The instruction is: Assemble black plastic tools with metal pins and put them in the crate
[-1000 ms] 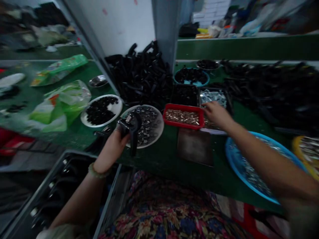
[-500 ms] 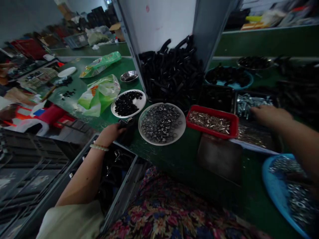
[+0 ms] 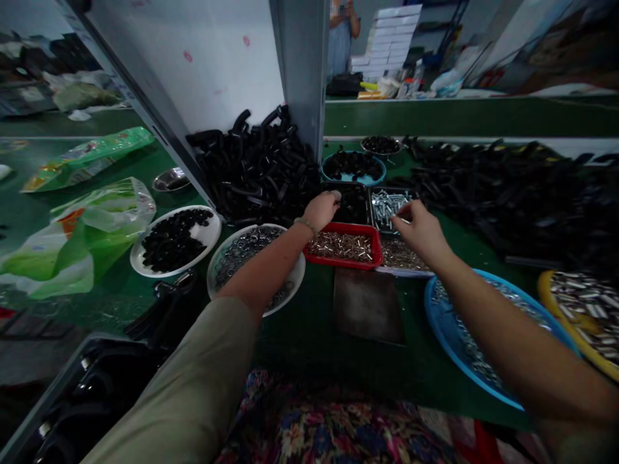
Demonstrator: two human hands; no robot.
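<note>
While the left hand dips toward a dark tray of small black parts, its back and wrist turn toward the camera, so the fingertips are mostly lost against the black; whether they grasp a part or are bare, I cannot tell. The right hand reaches to the neighbouring tray of silver bolts, thumb and forefinger drawn near each other at the bolts' right side. Any bolt between them is too small and dim to make out, so that grip cannot be told either.

The bolts lie jumbled in their tray, partly covered by the right hand. Just in front of the dark tray sits a red tray of short coppery pieces, its left end beside the left wrist. The left forearm crosses a round pale plate of metal rings and hides much of its middle. The right forearm covers part of a blue basin of metal pieces; a yellow basin is cut off by the right edge.

At lower left, a crate runs out of view, the black items inside merging in shadow. In the background, a person is cropped by the top edge.
</note>
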